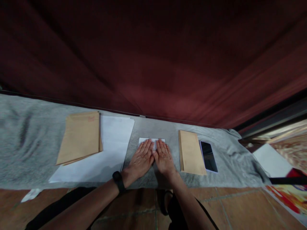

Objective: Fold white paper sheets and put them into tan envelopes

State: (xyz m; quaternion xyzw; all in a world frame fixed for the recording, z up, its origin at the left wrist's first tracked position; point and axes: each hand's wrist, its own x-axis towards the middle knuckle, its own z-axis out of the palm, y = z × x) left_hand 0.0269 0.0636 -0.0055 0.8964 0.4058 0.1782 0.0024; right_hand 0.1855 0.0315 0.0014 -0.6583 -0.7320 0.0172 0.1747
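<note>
Both palms lie flat, side by side, on a small white piece of paper (155, 143) on the grey cloth. My left hand (141, 156), with a black band on its wrist, covers the paper's left part, fingers stretched out. Over the right part lies my right hand (165, 158), its fingers also straight and the thumbs close together. Only the far edge of the paper and a bit between the hands show. To the left, brown envelopes (80, 135) rest on large white sheets (112, 143). Another stack of brown envelopes (192, 151) lies to the right of my hands.
A phone (209, 156) lies beside the right envelope stack. The grey cloth (24, 137) covers a long narrow surface. Behind it hangs a dark red curtain-like fabric (158, 73). Tiled floor (230, 207) shows in front, with a colourful printed item (287, 198) at the right.
</note>
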